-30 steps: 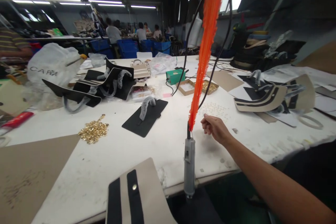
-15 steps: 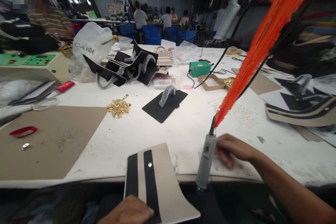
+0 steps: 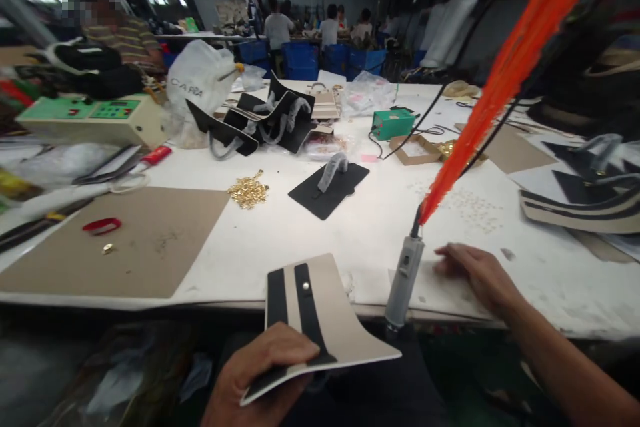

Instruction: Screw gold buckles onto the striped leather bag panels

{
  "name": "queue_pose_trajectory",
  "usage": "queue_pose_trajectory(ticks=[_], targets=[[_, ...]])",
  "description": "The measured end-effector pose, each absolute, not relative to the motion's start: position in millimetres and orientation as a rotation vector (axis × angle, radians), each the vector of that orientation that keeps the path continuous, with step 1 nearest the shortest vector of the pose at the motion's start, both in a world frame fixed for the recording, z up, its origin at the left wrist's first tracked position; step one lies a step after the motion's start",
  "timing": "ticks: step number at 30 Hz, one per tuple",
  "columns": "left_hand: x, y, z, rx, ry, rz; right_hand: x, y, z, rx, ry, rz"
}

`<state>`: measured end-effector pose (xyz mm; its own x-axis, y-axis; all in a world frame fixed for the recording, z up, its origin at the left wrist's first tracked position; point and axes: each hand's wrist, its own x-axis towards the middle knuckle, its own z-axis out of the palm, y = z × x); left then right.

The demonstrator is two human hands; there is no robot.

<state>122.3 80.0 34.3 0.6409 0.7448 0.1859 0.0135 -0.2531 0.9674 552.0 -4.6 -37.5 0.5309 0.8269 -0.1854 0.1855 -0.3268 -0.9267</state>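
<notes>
The left hand (image 3: 263, 370) has a black-striped beige panel (image 3: 345, 327) in its grip, while the blurred right hand (image 3: 477, 273), whose grip I cannot tell, is near a grey tool (image 3: 404, 287).

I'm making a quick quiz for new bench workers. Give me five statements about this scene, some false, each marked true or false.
1. The left hand grips a beige-and-black panel. True.
2. The right hand grips the grey tool. False: the right hand is to the right of the grey tool, apart from it.
3. Gold pieces lie heaped on the white table. True.
4. The green box is nearer the person than the gold pieces. False: the green box is farther away.
5. A red band lies on the brown sheet. True.
</notes>
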Motion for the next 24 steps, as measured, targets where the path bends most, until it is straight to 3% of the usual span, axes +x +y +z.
queue_pose_trajectory(ticks=[3, 5, 10, 15, 21, 24], targets=[[119.2, 70.4, 31.2, 1.658, 0.666, 0.817, 533.5, -67.2, -21.8, -1.777, -1.072, 1.42], [118.9, 65.0, 31.5, 1.643, 0.742, 0.81, 518.9, -100.8, -9.4, -1.748, -1.157, 1.546], [115.4, 56.1, 49.7, 1.441, 1.078, 0.789, 448.2, -102.1, 12.7, -1.712, -1.243, 0.994], [101.2, 44.9, 70.5, 1.193, 1.083, 0.906, 362.2, -46.6, 43.9, -1.397, -1.411, 0.401], [77.6, 24.9, 84.0, 0.741, 0.924, 1.057, 296.2, 0.3, 65.5, -1.188, -1.557, 0.269], [66.0, 20.7, 84.8, 0.534, 0.899, 1.021, 277.6, 20.4, 62.7, -1.228, -1.494, 0.56]])
